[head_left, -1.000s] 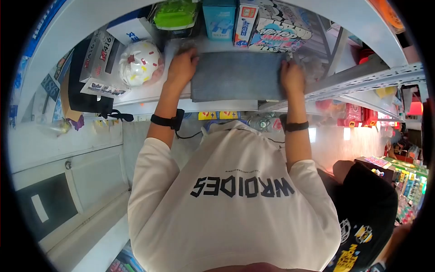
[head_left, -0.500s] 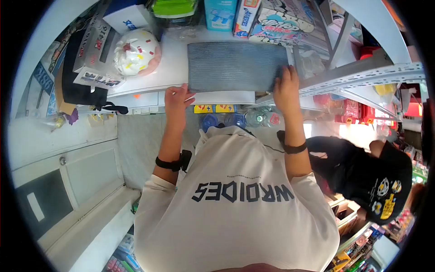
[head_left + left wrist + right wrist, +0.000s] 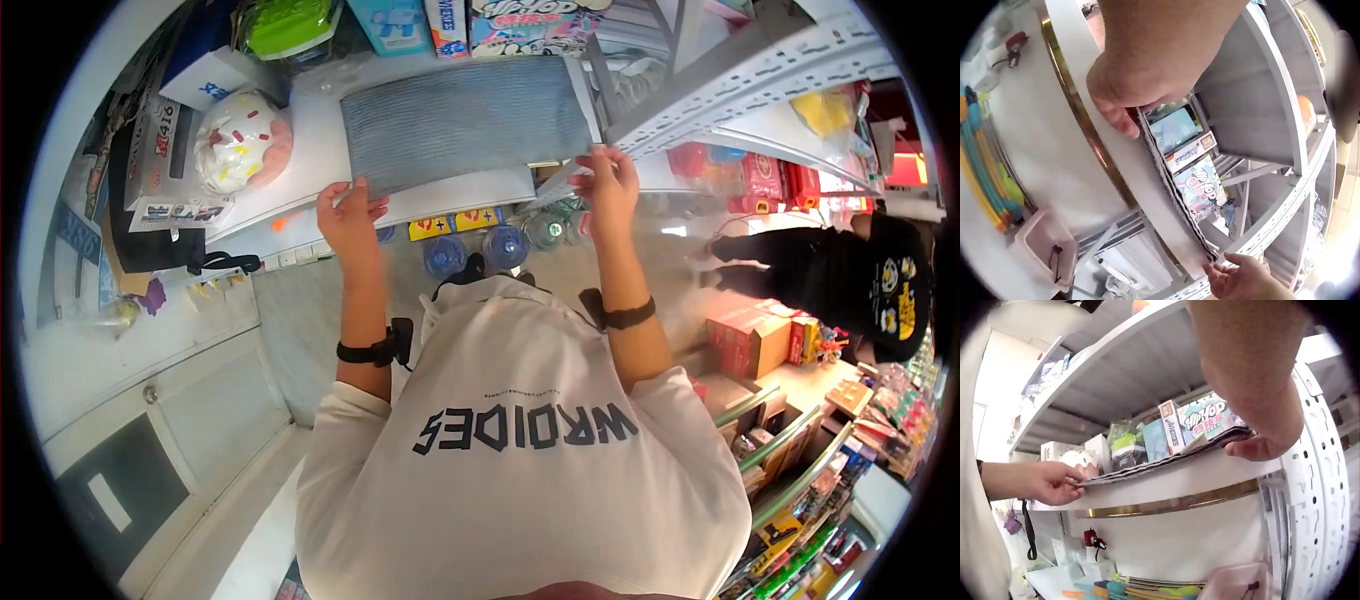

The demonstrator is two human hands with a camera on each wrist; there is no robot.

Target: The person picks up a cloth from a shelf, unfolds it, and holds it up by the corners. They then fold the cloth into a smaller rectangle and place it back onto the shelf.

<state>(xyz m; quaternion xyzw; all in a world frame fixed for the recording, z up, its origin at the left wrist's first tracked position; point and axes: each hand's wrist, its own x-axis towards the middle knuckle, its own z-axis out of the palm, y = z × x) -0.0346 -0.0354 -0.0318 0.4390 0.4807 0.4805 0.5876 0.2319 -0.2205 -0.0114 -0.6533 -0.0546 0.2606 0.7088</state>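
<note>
A folded grey ribbed cloth (image 3: pixel 465 120) lies flat on the white shelf, its layered front edge showing in both wrist views. My left hand (image 3: pixel 347 222) pinches the cloth's near left corner between thumb and fingers, and in the right wrist view that left hand (image 3: pixel 1050 482) reaches in from the side. At the near right corner, my right hand (image 3: pixel 612 190) pinches the edge. The right wrist view shows the thumb of this right hand (image 3: pixel 1266 447) beneath the cloth (image 3: pixel 1166 464), with the other fingers mostly hidden.
Behind the cloth stand a green-lidded container (image 3: pixel 290 28), a blue box (image 3: pixel 395 22) and a HIPHOP box (image 3: pixel 535 28). A white sprinkled ball-like item (image 3: pixel 235 145) sits to the left. A perforated metal upright (image 3: pixel 740 85) borders the right. A pink basin (image 3: pixel 1047 247) is below.
Both hands have come from the cloth's sides to its near corners, the left first, then the right. The head view has shifted, and the person in black appears farther away.
</note>
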